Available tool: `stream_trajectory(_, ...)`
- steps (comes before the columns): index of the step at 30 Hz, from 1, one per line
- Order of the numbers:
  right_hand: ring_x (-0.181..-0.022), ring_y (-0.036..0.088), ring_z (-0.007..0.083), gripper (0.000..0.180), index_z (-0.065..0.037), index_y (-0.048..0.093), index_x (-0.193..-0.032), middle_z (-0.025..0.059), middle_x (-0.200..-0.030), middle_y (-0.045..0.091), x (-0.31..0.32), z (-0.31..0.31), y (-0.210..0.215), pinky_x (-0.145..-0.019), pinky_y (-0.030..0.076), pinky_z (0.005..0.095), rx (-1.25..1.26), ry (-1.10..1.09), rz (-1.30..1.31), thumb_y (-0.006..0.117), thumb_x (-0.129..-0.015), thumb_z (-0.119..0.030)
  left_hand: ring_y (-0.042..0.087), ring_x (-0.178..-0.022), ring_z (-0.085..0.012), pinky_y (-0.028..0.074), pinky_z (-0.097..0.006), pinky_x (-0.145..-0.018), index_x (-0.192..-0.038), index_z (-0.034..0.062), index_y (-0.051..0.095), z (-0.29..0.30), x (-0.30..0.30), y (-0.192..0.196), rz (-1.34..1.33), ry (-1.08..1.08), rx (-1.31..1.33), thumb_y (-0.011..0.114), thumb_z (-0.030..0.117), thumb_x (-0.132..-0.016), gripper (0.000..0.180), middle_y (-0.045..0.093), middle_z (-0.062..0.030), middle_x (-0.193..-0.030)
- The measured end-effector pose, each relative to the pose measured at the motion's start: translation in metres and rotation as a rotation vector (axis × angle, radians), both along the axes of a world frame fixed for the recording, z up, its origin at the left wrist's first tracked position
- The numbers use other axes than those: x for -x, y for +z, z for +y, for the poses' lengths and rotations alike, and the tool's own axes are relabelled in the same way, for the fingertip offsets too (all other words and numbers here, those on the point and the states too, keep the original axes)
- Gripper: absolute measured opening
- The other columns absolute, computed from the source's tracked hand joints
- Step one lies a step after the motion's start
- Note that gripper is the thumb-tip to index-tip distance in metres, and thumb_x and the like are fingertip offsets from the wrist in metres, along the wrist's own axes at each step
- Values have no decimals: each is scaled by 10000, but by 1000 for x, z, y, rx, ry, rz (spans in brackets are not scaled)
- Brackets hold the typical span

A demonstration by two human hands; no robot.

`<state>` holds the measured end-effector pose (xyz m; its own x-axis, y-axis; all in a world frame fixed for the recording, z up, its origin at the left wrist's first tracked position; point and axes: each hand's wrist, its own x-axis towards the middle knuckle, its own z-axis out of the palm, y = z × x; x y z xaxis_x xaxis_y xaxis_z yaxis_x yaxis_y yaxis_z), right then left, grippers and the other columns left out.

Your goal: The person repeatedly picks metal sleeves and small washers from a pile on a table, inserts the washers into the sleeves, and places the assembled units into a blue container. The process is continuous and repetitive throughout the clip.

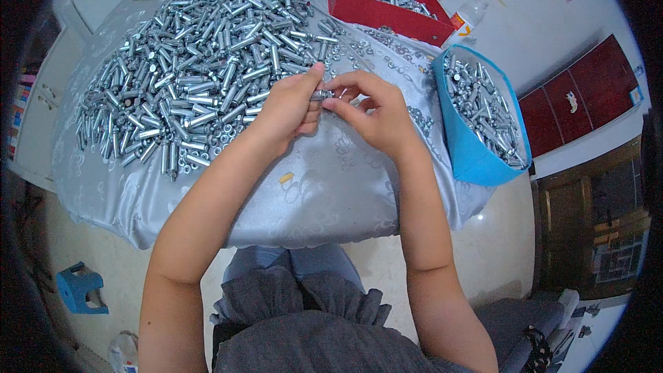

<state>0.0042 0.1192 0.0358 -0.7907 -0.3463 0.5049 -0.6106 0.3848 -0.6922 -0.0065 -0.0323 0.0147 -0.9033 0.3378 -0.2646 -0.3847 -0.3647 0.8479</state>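
My left hand (289,109) is closed around a silver sleeve anchor bolt (320,95), its thumb pointing away from me. From the other side, the thumb and fingertips of my right hand (378,112) pinch the bolt's end; whether a nut or washer is between them is too small to tell. Both hands are just above the table, at the right edge of a large heap of similar anchor bolts (200,69). Loose nuts (222,139) lie along the heap's near edge, and small washers and nuts (362,48) are scattered beyond my right hand.
A blue fabric bin (476,166) full of bolts stands at the right table edge. Behind are an open red box (387,14) of bolts and a clear plastic bottle (468,17). A shiny grey cloth (331,200) covers the table. A blue stool (81,289) is on the floor at left.
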Motion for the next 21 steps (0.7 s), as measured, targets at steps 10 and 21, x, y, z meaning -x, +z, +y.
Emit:
stream_trajectory(10,-594,531,196,220,-10,546,-764,97,-673,535,-3,-5,-2,-523,402,309,-38,-18,71,587,-779,-226,242,-378,-40,169,-205,-350,-721,118,459,3,-2,2,-9,36,29,456,410,-859,323,320,79,-493)
stream_trajectory(21,-380,391,153,534,-18,438,-505,22,-409,350,-2,-10,-12,-401,332,302,201,30,-711,389,-889,-386,481,-470,-232,356,-316,-444,-798,1,458,12,-10,-7,817,420,543,418,227,-892,249,487,-94,-566)
